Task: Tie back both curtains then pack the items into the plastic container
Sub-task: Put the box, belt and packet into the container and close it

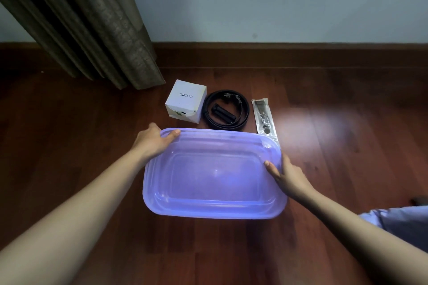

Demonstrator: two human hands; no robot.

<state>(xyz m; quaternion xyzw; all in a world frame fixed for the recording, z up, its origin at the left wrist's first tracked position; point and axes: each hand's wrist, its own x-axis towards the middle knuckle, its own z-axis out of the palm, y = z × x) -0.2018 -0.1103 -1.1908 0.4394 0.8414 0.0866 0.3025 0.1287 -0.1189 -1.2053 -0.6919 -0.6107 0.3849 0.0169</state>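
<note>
Curtain [76, 18] cut off top/L; packet [262, 115] contents unclear; dark obj [420, 200] at R edge unidentifiable.

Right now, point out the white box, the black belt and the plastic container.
white box [185, 97], head view, on its top face.
black belt [246, 111], head view, on the coil's right side.
plastic container [208, 211], head view, on its near wall.

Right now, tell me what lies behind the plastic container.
A white box, coiled black belt and clear packet on the floor. The rim of the container covers the packet's near end.
</note>
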